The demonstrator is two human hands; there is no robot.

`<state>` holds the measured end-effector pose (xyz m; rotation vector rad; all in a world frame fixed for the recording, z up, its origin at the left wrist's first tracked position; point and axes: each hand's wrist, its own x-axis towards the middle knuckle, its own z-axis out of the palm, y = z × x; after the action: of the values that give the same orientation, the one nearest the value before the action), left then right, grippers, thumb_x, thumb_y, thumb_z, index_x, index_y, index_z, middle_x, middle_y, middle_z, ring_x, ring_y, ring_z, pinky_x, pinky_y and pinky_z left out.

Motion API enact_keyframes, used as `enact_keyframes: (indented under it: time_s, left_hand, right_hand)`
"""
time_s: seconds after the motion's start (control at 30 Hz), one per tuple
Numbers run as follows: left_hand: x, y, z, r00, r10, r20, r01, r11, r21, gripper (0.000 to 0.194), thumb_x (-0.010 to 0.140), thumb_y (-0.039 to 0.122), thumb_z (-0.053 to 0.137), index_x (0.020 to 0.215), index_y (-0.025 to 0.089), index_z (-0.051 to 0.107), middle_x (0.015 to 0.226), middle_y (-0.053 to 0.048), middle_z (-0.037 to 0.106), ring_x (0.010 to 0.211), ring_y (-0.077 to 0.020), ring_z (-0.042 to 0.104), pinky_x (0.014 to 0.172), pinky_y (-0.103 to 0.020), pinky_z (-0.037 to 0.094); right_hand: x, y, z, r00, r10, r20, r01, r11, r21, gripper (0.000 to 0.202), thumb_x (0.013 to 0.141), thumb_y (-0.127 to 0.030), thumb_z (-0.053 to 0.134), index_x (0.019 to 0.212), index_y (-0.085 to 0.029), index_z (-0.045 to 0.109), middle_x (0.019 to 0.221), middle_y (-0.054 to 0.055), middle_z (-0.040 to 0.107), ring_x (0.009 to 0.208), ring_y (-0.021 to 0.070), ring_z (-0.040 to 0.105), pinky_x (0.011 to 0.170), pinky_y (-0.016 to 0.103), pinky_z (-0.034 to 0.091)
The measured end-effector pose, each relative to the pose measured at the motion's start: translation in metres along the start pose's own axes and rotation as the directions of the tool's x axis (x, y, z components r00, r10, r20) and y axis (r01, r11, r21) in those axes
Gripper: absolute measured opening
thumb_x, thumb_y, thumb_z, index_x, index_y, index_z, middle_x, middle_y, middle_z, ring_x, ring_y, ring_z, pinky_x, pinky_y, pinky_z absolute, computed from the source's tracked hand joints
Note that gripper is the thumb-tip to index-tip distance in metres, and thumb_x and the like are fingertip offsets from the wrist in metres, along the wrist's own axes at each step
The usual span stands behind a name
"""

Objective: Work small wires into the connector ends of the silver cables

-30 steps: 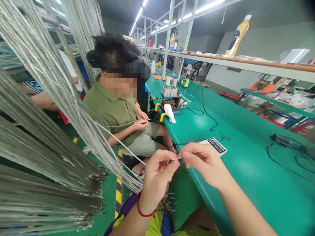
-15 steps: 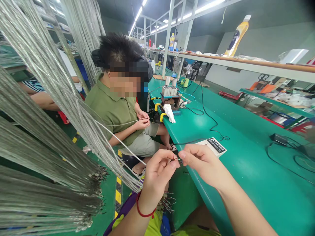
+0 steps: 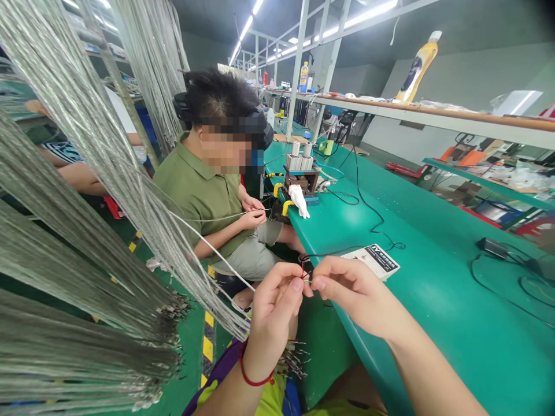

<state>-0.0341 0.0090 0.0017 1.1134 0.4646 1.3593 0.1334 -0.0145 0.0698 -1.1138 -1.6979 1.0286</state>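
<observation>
My left hand [image 3: 277, 297] pinches the end of a pale cable [image 3: 217, 252], from which thin coloured wires [image 3: 306, 279] stick out, black and red among them. Fingertips of my right hand [image 3: 347, 289] are closed on a thin light wire at that same end, almost touching the left fingers. The cable runs up and left to a large bundle of silvery cables [image 3: 143, 202]. Both hands are in front of the near edge of the green table [image 3: 416, 283].
A co-worker in a green shirt [image 3: 195, 173] sits at the left, holding a cable. On the table are a small press machine [image 3: 301, 173], a labelled white box [image 3: 375, 259] and a black adapter [image 3: 493, 248]. A shelf [image 3: 459, 110] carries a yellow bottle [image 3: 418, 68].
My right hand has moved slightly left, closer to my left hand. The wires at the cable end now spread apart, with a red one showing. The co-worker's head has shifted a little right.
</observation>
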Motion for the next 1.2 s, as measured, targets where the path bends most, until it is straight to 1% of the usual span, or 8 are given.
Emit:
enact_keyframes:
  time_s: [0.1, 0.23, 0.4, 0.53, 0.63, 0.8, 0.97, 1.2]
  left_hand:
    - [0.001, 0.002, 0.0, 1.0, -0.015, -0.014, 0.015, 1.0, 0.028, 0.02, 0.105, 0.039, 0.069, 0.103, 0.02, 0.073, 0.08, -0.001, 0.066, 0.056, -0.0084, 0.045, 0.055, -0.023, 0.037]
    - [0.001, 0.004, 0.001, 0.998, -0.059, -0.013, 0.06, 0.998, 0.036, 0.021, 0.104, 0.04, 0.069, 0.102, 0.019, 0.072, 0.078, 0.0, 0.064, 0.051, -0.0064, 0.039, 0.049, -0.022, 0.03]
    - [0.001, 0.005, 0.002, 0.997, -0.078, 0.023, 0.076, 0.993, 0.086, 0.017, 0.106, 0.037, 0.067, 0.102, 0.021, 0.072, 0.078, 0.001, 0.064, 0.05, -0.0059, 0.04, 0.048, -0.021, 0.029]
    - [0.0, 0.008, 0.002, 0.998, 0.012, 0.058, -0.028, 0.958, 0.286, 0.015, 0.107, 0.033, 0.065, 0.101, 0.022, 0.073, 0.081, -0.001, 0.068, 0.07, -0.0137, 0.061, 0.063, -0.023, 0.045]
    - [-0.002, 0.009, 0.0, 0.983, 0.067, 0.172, -0.13, 0.913, 0.386, 0.018, 0.109, 0.032, 0.06, 0.103, 0.023, 0.075, 0.086, -0.003, 0.07, 0.071, -0.0155, 0.062, 0.064, -0.026, 0.045]
    - [-0.003, 0.009, -0.004, 0.941, 0.114, 0.318, -0.251, 0.867, 0.431, 0.019, 0.109, 0.027, 0.059, 0.101, 0.024, 0.076, 0.08, -0.002, 0.069, 0.064, -0.0151, 0.054, 0.06, -0.028, 0.038]
    - [-0.001, 0.009, -0.008, 0.916, 0.108, 0.386, -0.293, 0.838, 0.46, 0.023, 0.109, 0.026, 0.057, 0.102, 0.023, 0.079, 0.074, -0.003, 0.07, 0.057, -0.0143, 0.05, 0.058, -0.029, 0.034]
    - [0.003, 0.008, -0.007, 0.85, 0.197, 0.489, -0.407, 0.835, 0.37, 0.027, 0.109, 0.029, 0.056, 0.102, 0.02, 0.081, 0.069, -0.005, 0.07, 0.057, -0.0154, 0.057, 0.058, -0.028, 0.038]
  right_hand:
    - [-0.003, -0.001, -0.002, 0.987, -0.162, -0.004, 0.154, 0.943, -0.295, 0.02, 0.109, -0.031, 0.06, 0.096, -0.022, 0.073, 0.091, 0.005, 0.075, 0.081, 0.0193, 0.065, 0.073, 0.032, 0.05]
    - [-0.006, 0.001, -0.006, 0.92, -0.388, 0.051, 0.348, 0.753, -0.558, 0.018, 0.109, -0.022, 0.057, 0.109, -0.023, 0.075, 0.098, 0.008, 0.079, 0.088, 0.0233, 0.07, 0.078, 0.037, 0.052]
    - [-0.007, -0.001, -0.008, 0.891, -0.452, 0.044, 0.363, 0.651, -0.667, 0.014, 0.105, -0.02, 0.062, 0.101, -0.023, 0.075, 0.092, 0.007, 0.08, 0.083, 0.0238, 0.068, 0.078, 0.041, 0.05]
    - [-0.004, -0.003, -0.011, 0.985, -0.174, -0.001, 0.156, 0.883, -0.443, 0.013, 0.092, -0.011, 0.067, 0.088, -0.023, 0.072, 0.086, 0.002, 0.077, 0.08, 0.0197, 0.067, 0.077, 0.035, 0.05]
    - [-0.001, 0.008, -0.017, 0.985, 0.107, 0.136, -0.101, 0.994, -0.05, 0.006, 0.084, -0.015, 0.073, 0.087, -0.021, 0.073, 0.084, 0.0, 0.075, 0.077, 0.0165, 0.066, 0.074, 0.03, 0.051]
    - [0.006, 0.033, -0.025, 0.9, 0.247, 0.36, -0.384, 0.84, 0.384, 0.021, 0.07, -0.024, 0.09, 0.081, -0.017, 0.074, 0.071, -0.002, 0.072, 0.064, 0.0114, 0.062, 0.062, 0.022, 0.047]
    - [0.007, 0.042, -0.028, 0.861, 0.223, 0.458, -0.427, 0.804, 0.413, 0.027, 0.068, -0.027, 0.096, 0.078, -0.016, 0.074, 0.065, -0.003, 0.069, 0.059, 0.0088, 0.059, 0.061, 0.02, 0.048]
    - [0.008, 0.054, -0.031, 0.81, 0.223, 0.542, -0.477, 0.789, 0.388, 0.036, 0.056, -0.019, 0.1, 0.07, -0.014, 0.068, 0.063, -0.003, 0.067, 0.056, 0.0078, 0.056, 0.054, 0.018, 0.046]
